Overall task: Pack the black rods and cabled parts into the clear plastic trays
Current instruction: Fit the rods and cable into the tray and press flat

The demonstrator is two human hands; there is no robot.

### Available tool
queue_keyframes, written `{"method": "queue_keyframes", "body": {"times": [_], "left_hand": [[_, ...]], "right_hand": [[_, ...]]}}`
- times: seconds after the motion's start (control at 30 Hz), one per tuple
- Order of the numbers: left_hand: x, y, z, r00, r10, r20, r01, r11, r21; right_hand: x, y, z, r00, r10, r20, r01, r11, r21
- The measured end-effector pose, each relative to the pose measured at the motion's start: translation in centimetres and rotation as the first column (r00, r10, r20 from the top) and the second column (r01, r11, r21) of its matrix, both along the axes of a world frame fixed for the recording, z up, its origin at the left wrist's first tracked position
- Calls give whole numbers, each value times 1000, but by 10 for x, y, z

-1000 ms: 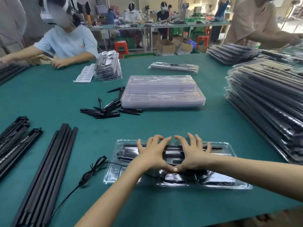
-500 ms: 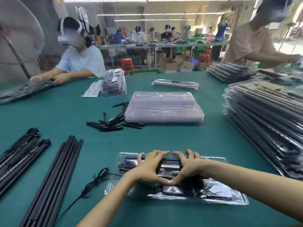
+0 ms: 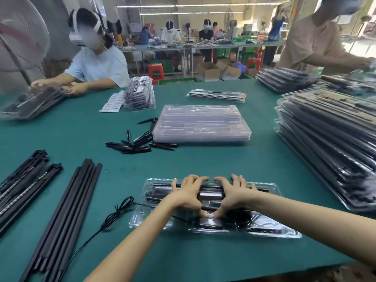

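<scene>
Tray [image 3: 284, 234] seating — both hands pressing parts down into their pockets.

I had the clear plastic tray flat on the table [image 3: 203, 163], near its front edge; my left hand [image 3: 188, 193] and right hand [image 3: 234, 195] lay spread over its middle, fingers curved and thumbs meeting, neither grip closed round anything. To do it well, I judged even pressure mattered — and the cable [image 3: 116, 212] trailing out the left side wanted tucking in. Spare black rods [image 3: 67, 210] lay well apart, left.
</scene>
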State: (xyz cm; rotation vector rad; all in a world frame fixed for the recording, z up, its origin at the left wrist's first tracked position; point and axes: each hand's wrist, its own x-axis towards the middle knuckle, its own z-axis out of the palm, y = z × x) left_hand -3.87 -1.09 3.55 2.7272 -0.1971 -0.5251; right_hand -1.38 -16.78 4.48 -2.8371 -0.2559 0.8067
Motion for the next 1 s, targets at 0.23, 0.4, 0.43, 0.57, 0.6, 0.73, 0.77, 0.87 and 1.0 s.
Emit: {"method": "queue_keyframes", "body": {"times": [0.23, 0.4, 0.43, 0.57, 0.6, 0.73, 0.77, 0.87, 1.0], "left_hand": [[-4, 6, -4, 999, -16, 43, 17, 1000, -25], [-10, 21, 3, 999, -22, 40, 32, 959, -281], [-11, 21, 5, 1000, -16, 27, 23, 953, -303], [-12, 19, 8, 1000, 8, -18, -13, 945, -327], [-11, 19, 9, 999, 22, -26, -29, 937, -348], [-6, 8, 9, 999, 29, 44, -22, 986, -163], [-5, 4, 8, 997, 16, 75, -9, 996, -89], [1, 1, 7, 993, -67, 100, 64, 998, 26], [2, 13, -6, 983, -144, 116, 140, 989, 40]], "right_hand": [[-4, -9, -6, 999, 45, 26, -47, 996, 71], [0, -11, 0, 999, 52, -14, -51, 995, 87], [-2, -10, 0, 998, 54, -11, -53, 996, 72], [-5, -5, 0, 999, 40, 4, -40, 998, 46], [-5, -3, 1, 999, 38, 11, -38, 999, 38], [-5, 2, 2, 998, 35, 49, -35, 999, 1], [-6, 3, 0, 998, 33, 62, -33, 999, 0], [-9, 3, -5, 994, 32, 108, -33, 999, 11], [-8, 2, -12, 993, 38, 111, -40, 999, 17]]}}
